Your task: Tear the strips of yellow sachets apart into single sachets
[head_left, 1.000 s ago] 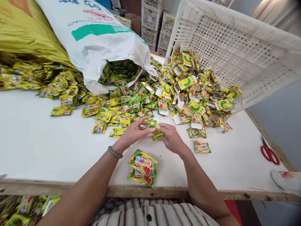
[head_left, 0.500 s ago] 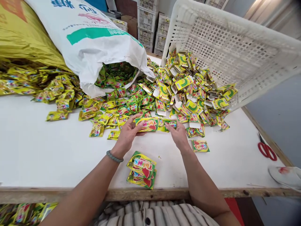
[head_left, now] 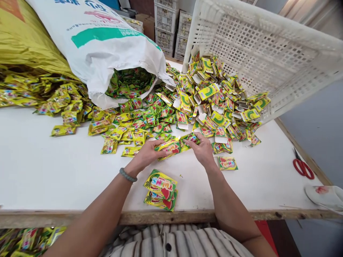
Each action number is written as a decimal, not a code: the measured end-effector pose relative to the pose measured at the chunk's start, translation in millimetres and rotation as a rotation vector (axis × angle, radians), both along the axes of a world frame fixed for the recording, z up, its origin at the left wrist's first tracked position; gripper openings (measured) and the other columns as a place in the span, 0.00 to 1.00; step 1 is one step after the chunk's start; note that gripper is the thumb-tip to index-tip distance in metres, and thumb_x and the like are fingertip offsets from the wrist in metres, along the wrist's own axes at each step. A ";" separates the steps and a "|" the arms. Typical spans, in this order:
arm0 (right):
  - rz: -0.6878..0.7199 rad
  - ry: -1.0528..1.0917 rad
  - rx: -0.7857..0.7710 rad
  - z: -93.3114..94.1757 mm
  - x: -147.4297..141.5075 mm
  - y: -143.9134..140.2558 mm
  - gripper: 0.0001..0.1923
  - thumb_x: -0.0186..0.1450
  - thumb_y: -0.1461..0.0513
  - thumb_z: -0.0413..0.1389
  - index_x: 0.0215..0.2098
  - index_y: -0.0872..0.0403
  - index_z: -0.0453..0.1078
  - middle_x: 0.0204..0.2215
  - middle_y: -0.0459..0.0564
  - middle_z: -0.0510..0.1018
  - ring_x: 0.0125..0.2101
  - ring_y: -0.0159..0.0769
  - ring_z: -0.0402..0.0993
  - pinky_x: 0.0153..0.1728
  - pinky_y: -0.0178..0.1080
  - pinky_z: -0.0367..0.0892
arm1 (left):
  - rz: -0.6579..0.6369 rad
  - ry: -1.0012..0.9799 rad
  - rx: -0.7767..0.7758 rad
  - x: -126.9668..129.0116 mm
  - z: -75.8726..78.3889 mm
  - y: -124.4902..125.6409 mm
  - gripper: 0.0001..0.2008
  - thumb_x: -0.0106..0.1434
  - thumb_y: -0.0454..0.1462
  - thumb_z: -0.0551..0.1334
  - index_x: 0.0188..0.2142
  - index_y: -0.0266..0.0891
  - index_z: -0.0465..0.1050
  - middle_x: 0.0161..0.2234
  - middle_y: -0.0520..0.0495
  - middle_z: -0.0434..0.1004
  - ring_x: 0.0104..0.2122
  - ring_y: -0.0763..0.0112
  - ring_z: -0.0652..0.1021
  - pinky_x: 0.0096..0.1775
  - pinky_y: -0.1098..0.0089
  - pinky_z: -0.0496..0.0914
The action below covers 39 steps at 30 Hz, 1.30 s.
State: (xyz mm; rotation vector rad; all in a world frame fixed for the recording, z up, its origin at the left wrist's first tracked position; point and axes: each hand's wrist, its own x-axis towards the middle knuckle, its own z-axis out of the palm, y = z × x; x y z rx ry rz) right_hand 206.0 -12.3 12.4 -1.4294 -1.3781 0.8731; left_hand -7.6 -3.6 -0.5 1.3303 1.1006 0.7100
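My left hand (head_left: 146,154) grips a flat yellow-green carton (head_left: 169,146) with a red watermelon print, just above the white table (head_left: 40,171). My right hand (head_left: 203,151) pinches small green candy sachets (head_left: 191,138) at the carton's right end. Below my hands, near the table's front edge, lies a small stack of filled cartons (head_left: 160,190). A loose heap of sachets (head_left: 139,123) spreads behind my hands. Further right is a heap of flat cartons (head_left: 217,98).
A white woven sack (head_left: 107,46) lies open at the back, spilling sachets. A tilted white plastic crate (head_left: 262,53) leans over the carton heap. A gold bag (head_left: 24,39) sits far left. Red scissors (head_left: 303,167) lie at the right edge. One carton (head_left: 227,163) lies alone.
My hands went forward to the heap and picked up a carton and sachets, then drew slightly back toward me with them.
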 end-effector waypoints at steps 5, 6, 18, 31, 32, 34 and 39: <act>-0.007 -0.066 0.101 2.1 -7.2 -4.5 0.14 0.58 0.54 0.59 0.37 0.55 0.73 0.26 0.44 0.74 0.27 0.31 0.67 0.29 0.32 0.64 | -0.132 0.038 0.086 -5.5 4.6 2.8 0.22 0.49 0.46 0.71 0.41 0.38 0.79 0.39 0.49 0.79 0.40 0.60 0.76 0.42 0.68 0.68; -0.016 -0.068 0.120 2.2 -8.3 -5.0 0.13 0.59 0.54 0.59 0.37 0.55 0.73 0.26 0.44 0.74 0.27 0.31 0.67 0.30 0.33 0.64 | -0.153 0.012 0.061 -7.4 5.1 3.5 0.21 0.48 0.46 0.71 0.41 0.38 0.79 0.39 0.49 0.79 0.40 0.60 0.76 0.41 0.68 0.68; 0.059 0.107 0.030 -12.4 -12.5 -0.9 0.15 0.56 0.53 0.62 0.36 0.54 0.70 0.29 0.44 0.73 0.29 0.31 0.68 0.31 0.34 0.66 | -0.182 -0.131 -0.115 -5.0 2.8 2.7 0.24 0.43 0.43 0.73 0.40 0.36 0.75 0.36 0.48 0.78 0.35 0.65 0.75 0.37 0.69 0.69; 0.001 -0.127 0.068 -15.7 -30.5 -5.5 0.10 0.56 0.56 0.61 0.29 0.54 0.70 0.27 0.45 0.72 0.30 0.33 0.67 0.33 0.35 0.63 | -0.131 0.031 0.234 11.1 -2.5 0.8 0.14 0.53 0.45 0.67 0.32 0.37 0.73 0.28 0.53 0.71 0.29 0.69 0.69 0.31 0.72 0.62; 0.028 -0.126 0.063 -13.9 -29.7 -6.0 0.09 0.56 0.56 0.61 0.30 0.54 0.72 0.29 0.46 0.74 0.31 0.33 0.68 0.33 0.35 0.63 | -0.124 0.053 0.248 10.8 -3.2 1.3 0.14 0.53 0.45 0.67 0.32 0.37 0.73 0.27 0.53 0.70 0.28 0.70 0.68 0.30 0.72 0.61; 0.078 -0.071 0.029 -9.7 -26.6 -6.9 0.12 0.58 0.55 0.60 0.36 0.54 0.73 0.31 0.47 0.76 0.31 0.33 0.70 0.32 0.36 0.62 | -0.104 0.051 0.251 10.3 -3.9 1.8 0.14 0.54 0.46 0.66 0.31 0.37 0.72 0.26 0.53 0.69 0.28 0.71 0.67 0.29 0.72 0.60; 0.012 -0.063 0.094 -5.4 -23.0 -8.8 0.09 0.60 0.56 0.60 0.32 0.54 0.72 0.28 0.46 0.77 0.30 0.33 0.70 0.34 0.36 0.62 | -0.071 0.027 0.227 11.8 -0.1 -0.7 0.14 0.54 0.46 0.66 0.29 0.37 0.71 0.23 0.56 0.63 0.24 0.74 0.64 0.27 0.73 0.56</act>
